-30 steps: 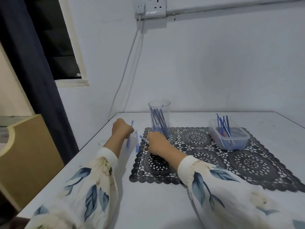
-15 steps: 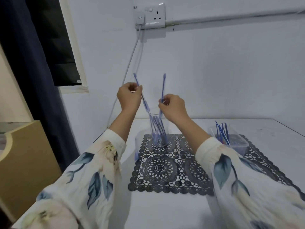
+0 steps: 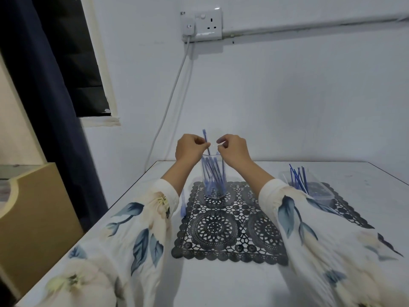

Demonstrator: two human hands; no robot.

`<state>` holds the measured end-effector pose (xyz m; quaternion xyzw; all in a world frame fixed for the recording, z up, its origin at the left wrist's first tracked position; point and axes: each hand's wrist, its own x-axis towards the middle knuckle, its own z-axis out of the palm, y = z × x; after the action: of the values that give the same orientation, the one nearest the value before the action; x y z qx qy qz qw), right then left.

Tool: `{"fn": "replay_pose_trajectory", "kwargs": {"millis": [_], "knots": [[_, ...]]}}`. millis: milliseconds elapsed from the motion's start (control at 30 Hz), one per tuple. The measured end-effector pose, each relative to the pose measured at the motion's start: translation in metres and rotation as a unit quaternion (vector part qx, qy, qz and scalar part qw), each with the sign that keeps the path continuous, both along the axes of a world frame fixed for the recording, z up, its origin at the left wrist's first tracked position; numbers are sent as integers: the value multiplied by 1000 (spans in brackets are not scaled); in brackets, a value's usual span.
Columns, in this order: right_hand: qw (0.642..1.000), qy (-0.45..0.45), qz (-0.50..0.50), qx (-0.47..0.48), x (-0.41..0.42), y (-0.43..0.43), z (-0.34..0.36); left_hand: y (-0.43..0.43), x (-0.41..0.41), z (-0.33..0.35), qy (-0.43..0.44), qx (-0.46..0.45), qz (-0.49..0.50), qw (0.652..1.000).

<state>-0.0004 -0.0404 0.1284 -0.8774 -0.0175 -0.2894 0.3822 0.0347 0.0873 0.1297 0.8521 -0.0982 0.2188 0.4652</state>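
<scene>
The left hand (image 3: 190, 149) pinches one thin blue plastic stick (image 3: 204, 135) between thumb and curled fingers. The stick stands near upright, with its lower end in the clear glass tumbler (image 3: 214, 187). The right hand (image 3: 235, 150) is at the tumbler rim with fingertips pressed together; whether it holds anything cannot be determined. The tumbler contains a bundle of blue sticks (image 3: 210, 171) and stands on the black lace mat (image 3: 221, 231) on the white desk (image 3: 221, 284).
</scene>
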Motion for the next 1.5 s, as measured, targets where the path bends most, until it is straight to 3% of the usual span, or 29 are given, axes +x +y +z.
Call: {"fn": "replay_pose_trajectory", "kwargs": {"millis": [200,367,433,633,900,1267,1500], "knots": [[999,-29,-5,11,0,1,-6,6,-2,0,-14,-47,-16,999],[980,-192,4,61,-22,22,-24,28,-8,-19,-25,-76,39,996],[975,-204,29,81,-30,34,-35,41,-10,-37,-17,-74,77,994],[992,-29,108,50,-32,64,-75,67,-11,-114,82,-6,155,984],[970,167,157,-86,-16,80,-115,82,-7,-142,121,304,133,935],[971,150,87,-163,-26,90,-113,79,-5,-147,117,320,149,928],[945,229,48,-228,-47,86,-93,79,-7,-145,130,330,142,924]]}}
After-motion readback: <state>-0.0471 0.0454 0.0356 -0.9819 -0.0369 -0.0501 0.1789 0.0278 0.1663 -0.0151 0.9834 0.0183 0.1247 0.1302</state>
